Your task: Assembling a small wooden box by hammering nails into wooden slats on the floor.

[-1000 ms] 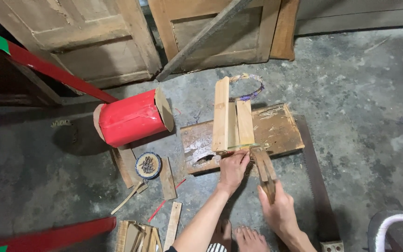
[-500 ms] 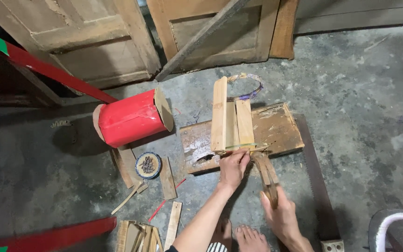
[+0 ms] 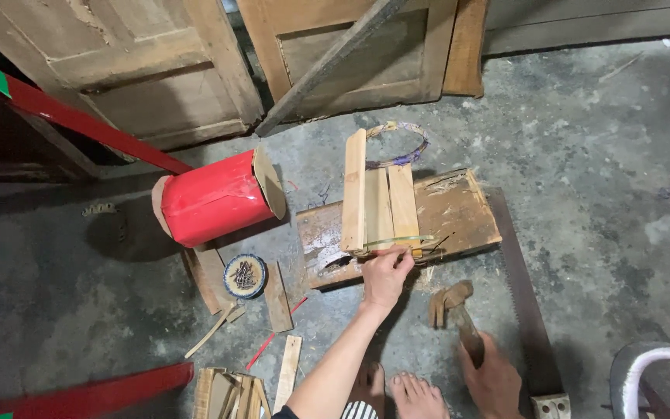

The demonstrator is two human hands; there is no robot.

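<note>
Left of centre, a red drum (image 3: 215, 198) lies beside a nail tin (image 3: 244, 275). Centre, the left hand (image 3: 385, 275) pinches the wooden slats (image 3: 378, 194) at the board's (image 3: 459, 213) near edge. Lower right, the right hand (image 3: 494, 380), clamped on the hammer (image 3: 455, 306), has dropped away to open floor.

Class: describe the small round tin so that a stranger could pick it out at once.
Start at the red drum lying on the concrete floor. Just below it, left of the plank, sits the tin. Among flat wood offcuts, it alone is round, with a blue-and-white rim and dark nails inside.
</note>
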